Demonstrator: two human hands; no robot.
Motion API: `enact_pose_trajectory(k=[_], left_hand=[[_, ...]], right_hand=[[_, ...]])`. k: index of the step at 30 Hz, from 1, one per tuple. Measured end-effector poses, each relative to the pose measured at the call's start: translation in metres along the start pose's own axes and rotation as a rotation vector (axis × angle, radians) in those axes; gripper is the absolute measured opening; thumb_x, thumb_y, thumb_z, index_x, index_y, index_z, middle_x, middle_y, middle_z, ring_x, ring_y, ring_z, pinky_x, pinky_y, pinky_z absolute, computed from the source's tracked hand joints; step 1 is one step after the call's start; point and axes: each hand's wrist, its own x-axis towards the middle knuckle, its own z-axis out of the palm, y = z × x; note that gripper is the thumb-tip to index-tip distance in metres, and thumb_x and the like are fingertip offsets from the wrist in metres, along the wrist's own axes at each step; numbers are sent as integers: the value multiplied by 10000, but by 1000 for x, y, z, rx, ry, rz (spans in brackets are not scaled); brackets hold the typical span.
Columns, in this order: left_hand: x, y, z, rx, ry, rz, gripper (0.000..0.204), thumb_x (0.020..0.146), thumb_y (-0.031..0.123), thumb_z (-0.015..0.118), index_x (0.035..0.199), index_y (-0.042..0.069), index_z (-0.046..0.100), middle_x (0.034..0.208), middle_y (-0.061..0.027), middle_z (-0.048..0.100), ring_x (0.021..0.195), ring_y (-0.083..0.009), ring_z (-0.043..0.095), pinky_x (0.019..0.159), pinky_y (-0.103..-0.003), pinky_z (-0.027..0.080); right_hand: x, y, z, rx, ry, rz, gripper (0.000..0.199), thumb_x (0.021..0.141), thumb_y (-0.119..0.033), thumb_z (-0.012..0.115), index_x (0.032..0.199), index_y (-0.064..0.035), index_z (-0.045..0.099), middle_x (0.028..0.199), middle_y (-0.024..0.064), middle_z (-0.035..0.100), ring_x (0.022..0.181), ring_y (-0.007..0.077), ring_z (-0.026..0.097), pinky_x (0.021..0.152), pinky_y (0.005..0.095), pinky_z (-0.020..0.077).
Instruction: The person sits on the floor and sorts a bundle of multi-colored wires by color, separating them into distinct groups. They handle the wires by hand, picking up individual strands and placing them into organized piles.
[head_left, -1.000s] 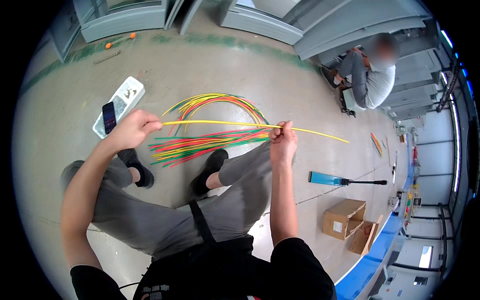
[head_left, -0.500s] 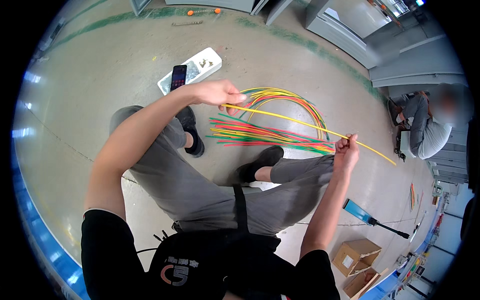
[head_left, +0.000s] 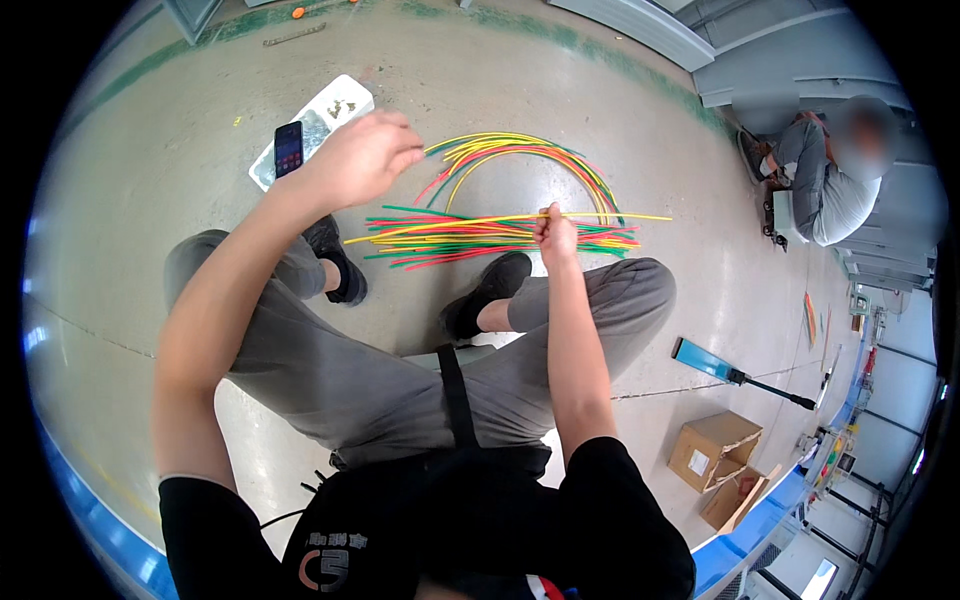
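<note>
My right hand (head_left: 555, 236) is closed around a thin yellow tube (head_left: 620, 216), just above a loose bundle of straight red, yellow and green tubes (head_left: 450, 238) on the floor. The yellow tube reaches out to both sides of the fist. Off to the left, my left hand (head_left: 372, 158) is raised, loosely curled with fingers apart and nothing visible in it. Its fingertips appear close to the left end of a curved bundle of similar tubes (head_left: 530, 146), which arcs beyond the straight ones.
A white tray (head_left: 345, 92) with small bits inside stands beyond my left hand, a phone (head_left: 288, 148) at its edge. At right are a blue long-handled tool (head_left: 705, 358) and an open cardboard box (head_left: 712, 448). Another person (head_left: 840, 190) sits low at far right.
My left hand has let go of the yellow tube and moved left. My right hand has carried the tube left, over the straight bundle. The view has shifted slightly.
</note>
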Motion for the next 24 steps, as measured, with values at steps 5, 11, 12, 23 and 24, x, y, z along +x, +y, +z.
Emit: enact_pose_trajectory(k=[5, 11, 12, 23, 24], left_hand=[[-16, -2, -29, -7, 141, 3, 210, 871, 159, 568, 976, -17, 611, 937, -162, 589, 907, -345, 563, 787, -418, 457], [-35, 6, -35, 15, 49, 4, 221, 848, 163, 578, 988, -7, 597, 885, -140, 567, 856, -326, 559, 756, -408, 449], [-33, 10, -36, 2, 12, 10, 226, 845, 167, 581, 992, -3, 595, 878, -133, 564, 847, -321, 557, 749, -403, 447], [-35, 5, -19, 32, -159, -34, 250, 762, 235, 655, 905, 43, 585, 751, -46, 496, 749, -193, 521, 681, -330, 405], [-34, 4, -17, 31, -158, -19, 256, 752, 237, 661, 900, 43, 584, 738, -40, 480, 736, -190, 515, 664, -333, 397]], right_hand=[[30, 67, -27, -43, 329, 152, 305, 962, -263, 502, 784, -17, 531, 551, 43, 477, 414, 140, 418, 361, 287, 316], [62, 100, -28, -800, 672, 158, 264, 853, -178, 536, 962, 38, 641, 808, 174, 662, 626, 249, 650, 473, 357, 506], [76, 120, -45, -971, 611, 59, 278, 854, -186, 538, 988, 36, 640, 826, 178, 664, 653, 258, 656, 498, 361, 513], [111, 157, 143, -1400, 37, -5, 284, 834, -195, 555, 1018, 20, 546, 985, 263, 633, 956, 398, 617, 851, 451, 505], [106, 160, 154, -1411, 84, 22, 287, 838, -177, 559, 1021, 37, 503, 993, 272, 625, 959, 403, 615, 847, 456, 506]])
